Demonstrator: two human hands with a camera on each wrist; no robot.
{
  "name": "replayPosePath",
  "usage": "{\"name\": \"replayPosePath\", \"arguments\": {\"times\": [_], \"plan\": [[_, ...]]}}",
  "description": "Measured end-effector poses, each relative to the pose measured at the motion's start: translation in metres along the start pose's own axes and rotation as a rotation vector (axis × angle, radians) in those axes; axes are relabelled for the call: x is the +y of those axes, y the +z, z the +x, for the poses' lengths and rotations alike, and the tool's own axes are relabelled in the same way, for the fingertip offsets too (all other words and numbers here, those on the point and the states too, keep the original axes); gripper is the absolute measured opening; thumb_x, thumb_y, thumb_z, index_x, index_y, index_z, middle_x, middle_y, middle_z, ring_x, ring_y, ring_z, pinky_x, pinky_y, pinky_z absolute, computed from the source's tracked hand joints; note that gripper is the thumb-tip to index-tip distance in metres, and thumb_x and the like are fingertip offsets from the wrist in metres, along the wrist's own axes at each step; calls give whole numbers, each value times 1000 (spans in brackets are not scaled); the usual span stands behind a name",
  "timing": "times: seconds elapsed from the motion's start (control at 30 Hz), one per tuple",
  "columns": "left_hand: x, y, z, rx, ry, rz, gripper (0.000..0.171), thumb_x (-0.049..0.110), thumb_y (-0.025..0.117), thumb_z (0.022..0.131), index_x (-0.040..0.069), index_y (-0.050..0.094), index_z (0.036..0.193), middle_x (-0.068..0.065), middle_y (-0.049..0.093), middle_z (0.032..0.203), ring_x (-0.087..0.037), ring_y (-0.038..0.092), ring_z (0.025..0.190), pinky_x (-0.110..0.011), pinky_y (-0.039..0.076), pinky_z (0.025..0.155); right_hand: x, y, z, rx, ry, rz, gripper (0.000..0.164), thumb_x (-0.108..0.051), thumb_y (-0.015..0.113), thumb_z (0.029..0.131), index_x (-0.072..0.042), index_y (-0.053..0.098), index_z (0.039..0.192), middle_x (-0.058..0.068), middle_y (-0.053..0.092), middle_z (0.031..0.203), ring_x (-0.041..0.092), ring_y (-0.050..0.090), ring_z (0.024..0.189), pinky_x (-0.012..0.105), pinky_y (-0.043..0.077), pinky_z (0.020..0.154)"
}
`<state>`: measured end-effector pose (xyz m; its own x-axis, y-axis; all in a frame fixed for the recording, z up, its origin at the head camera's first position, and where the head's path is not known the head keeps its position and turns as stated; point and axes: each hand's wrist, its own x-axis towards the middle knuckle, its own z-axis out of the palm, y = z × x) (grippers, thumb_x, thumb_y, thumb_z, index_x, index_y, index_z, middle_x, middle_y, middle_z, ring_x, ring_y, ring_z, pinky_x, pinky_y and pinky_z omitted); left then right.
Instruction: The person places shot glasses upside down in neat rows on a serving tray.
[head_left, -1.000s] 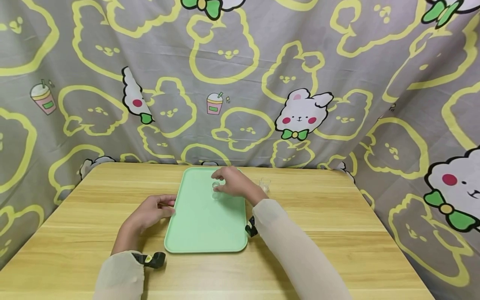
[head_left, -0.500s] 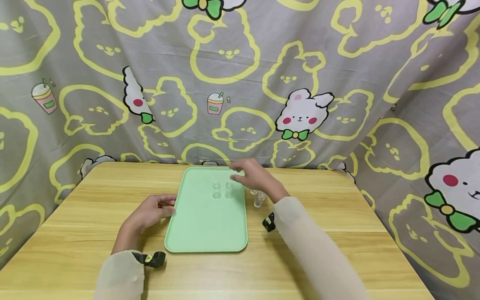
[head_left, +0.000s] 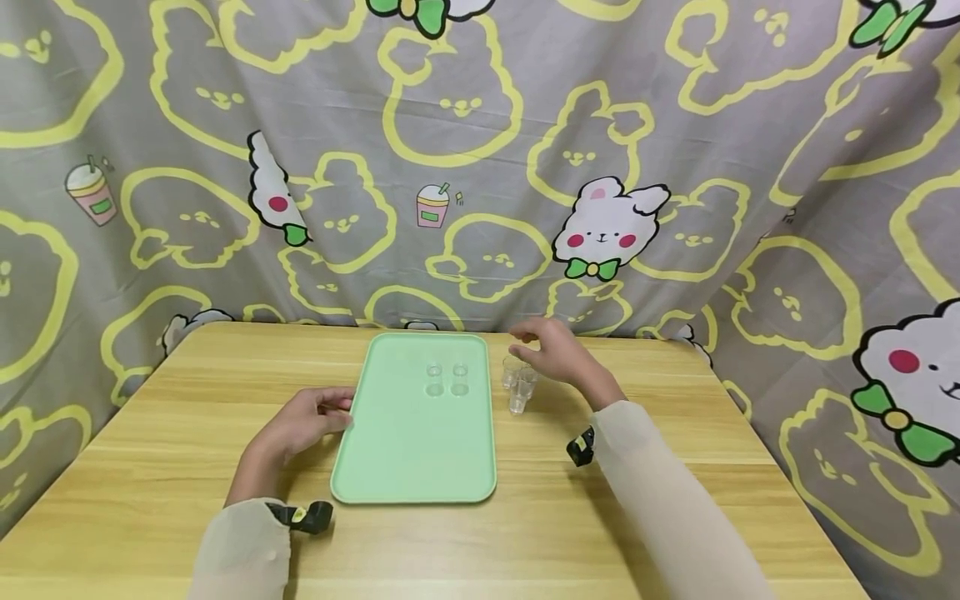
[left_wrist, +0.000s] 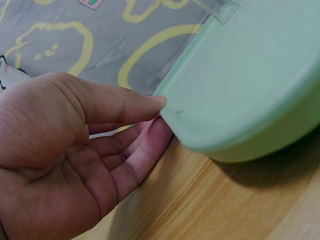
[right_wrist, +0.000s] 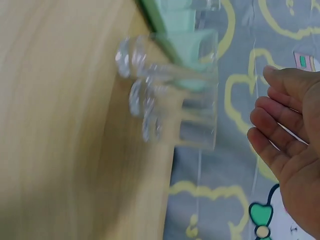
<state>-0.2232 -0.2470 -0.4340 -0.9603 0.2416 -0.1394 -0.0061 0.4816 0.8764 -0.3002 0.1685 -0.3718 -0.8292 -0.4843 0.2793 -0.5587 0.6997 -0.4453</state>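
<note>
Tray (head_left: 416, 450) (green) shows four corners only in head view.

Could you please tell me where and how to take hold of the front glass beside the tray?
Pinch the glass by its upper wall, probably from the front: it stands upright, widening upward, and two more glasses stand close behind.

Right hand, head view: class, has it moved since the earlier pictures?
Yes, rightward: the right hand has gone from over the tray to near the clear cups beside it.
</note>
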Motion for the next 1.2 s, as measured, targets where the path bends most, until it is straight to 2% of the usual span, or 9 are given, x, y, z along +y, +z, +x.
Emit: {"name": "replayPosePath", "arguments": {"times": [0.5,0.63,0.83,1.0,1.2], "plan": [[0,1,1,3,-19,-4,51,3,66,97,-6,52,145,-19,60,128,-26,60,107,-29,54,84,42,-7,-32,31,127,95,36,-18,71,97,0,69,128,20,69,123,33,66,111,49,52,99],[-1,0,2,4,-17,-5,51,3,66,97,-7,52,145,-19,60,128,-26,60,106,-29,54,84,52,-4,-37,6,173,131,38,-15,72,96,3,67,130,21,69,123,34,66,112,49,52,100],[0,0,3,-1,-4,-14,51,4,66,97,-7,52,145,-20,60,128,-26,60,106,-28,54,83,61,0,-43,-41,279,210,36,-12,76,93,1,69,126,15,70,120,31,65,110,48,51,99],[-1,0,1,-8,15,-13,52,3,67,97,-10,51,144,-22,60,128,-26,60,106,-28,54,81,68,5,-42,-94,279,267,35,-9,79,90,3,70,122,15,71,117,27,65,104,44,53,95],[-1,0,2,1,9,-6,50,3,66,97,-7,53,144,-20,60,127,-25,60,105,-27,54,82,73,12,-39,-126,259,265,32,-10,81,89,3,71,117,11,73,108,21,67,96,36,55,88]]}}
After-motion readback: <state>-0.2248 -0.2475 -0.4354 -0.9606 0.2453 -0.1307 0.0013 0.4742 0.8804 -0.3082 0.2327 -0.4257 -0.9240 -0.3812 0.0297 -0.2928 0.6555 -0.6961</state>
